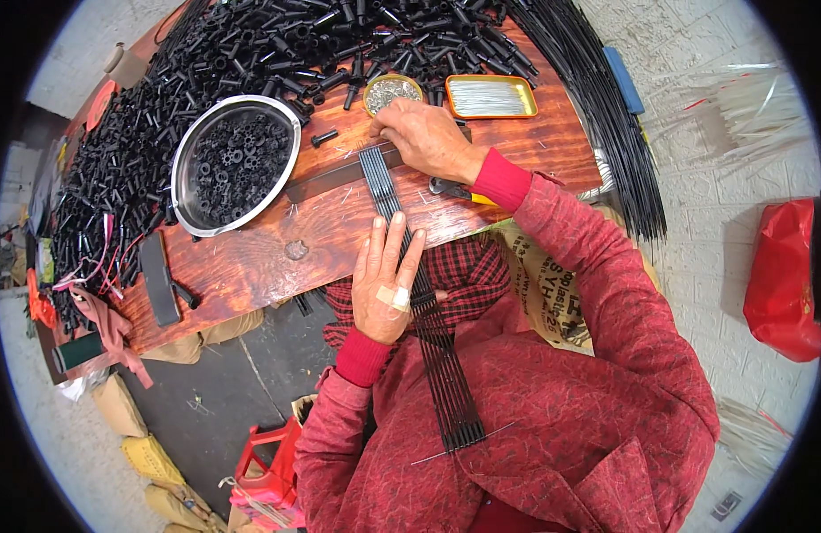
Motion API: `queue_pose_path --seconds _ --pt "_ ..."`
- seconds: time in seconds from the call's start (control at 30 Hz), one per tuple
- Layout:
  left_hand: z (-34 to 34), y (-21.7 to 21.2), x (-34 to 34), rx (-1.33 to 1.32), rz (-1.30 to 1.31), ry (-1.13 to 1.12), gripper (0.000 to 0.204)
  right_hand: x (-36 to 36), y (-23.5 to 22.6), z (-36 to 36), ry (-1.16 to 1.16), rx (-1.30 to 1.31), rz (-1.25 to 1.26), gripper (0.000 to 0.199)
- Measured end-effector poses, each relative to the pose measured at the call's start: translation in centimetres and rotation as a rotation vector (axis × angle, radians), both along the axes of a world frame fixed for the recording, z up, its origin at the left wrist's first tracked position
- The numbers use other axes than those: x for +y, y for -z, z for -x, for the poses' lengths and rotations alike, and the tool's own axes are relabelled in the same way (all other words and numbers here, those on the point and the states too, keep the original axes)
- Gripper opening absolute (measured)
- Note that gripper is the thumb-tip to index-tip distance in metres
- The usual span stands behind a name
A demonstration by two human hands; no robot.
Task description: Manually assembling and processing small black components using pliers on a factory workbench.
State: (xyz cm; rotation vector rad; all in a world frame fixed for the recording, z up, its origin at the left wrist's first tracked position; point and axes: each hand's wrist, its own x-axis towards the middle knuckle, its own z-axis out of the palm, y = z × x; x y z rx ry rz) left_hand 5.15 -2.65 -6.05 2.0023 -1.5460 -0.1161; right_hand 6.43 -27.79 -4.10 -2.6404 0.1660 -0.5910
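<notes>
A flat row of thin black rods (442, 373) runs from the table edge down over my lap. A thin metal wire crosses its lower end, and its upper end rests on a dark bar (332, 178). My left hand (381, 289) lies along the row, fingers stretched out, with a plaster on its back. Above the bar, my right hand (428, 138) has its fingertips pinched together beside a round yellow tin (370, 105) of small silvery pieces. What they hold, if anything, is too small to make out.
A metal-rimmed bowl (181, 197) of small black parts stands left, near a heap of black tubular pieces (277, 53). A yellow tray (492, 115) holds thin pale wires. A phone-like dark slab (159, 280) lies left; long black rods (597, 98) hang over the right edge.
</notes>
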Motion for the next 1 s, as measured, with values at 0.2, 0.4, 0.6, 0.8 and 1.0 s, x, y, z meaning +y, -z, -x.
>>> queue_pose_path --seconds 0.2,0.4,0.6,0.8,1.0 --pt "0.0 0.2 -0.1 -0.013 0.007 -0.003 0.094 0.2 -0.1 0.2 0.034 0.013 -0.058 0.01" --pt "0.1 0.1 -0.1 -0.017 0.017 -0.007 0.095 0.1 0.6 -0.2 -0.007 -0.051 -0.099 0.009" --pt "0.0 0.1 -0.1 -0.042 0.008 0.001 0.092 -0.2 0.8 -0.4 -0.031 -0.026 -0.147 0.01" --pt "0.0 0.1 -0.1 -0.071 -0.006 0.012 0.09 -0.3 0.7 -0.5 -0.043 0.003 -0.178 0.011" --pt "0.0 0.0 -0.2 -0.064 0.001 0.013 0.09 -0.5 0.9 -0.5 -0.043 0.011 -0.153 0.011"
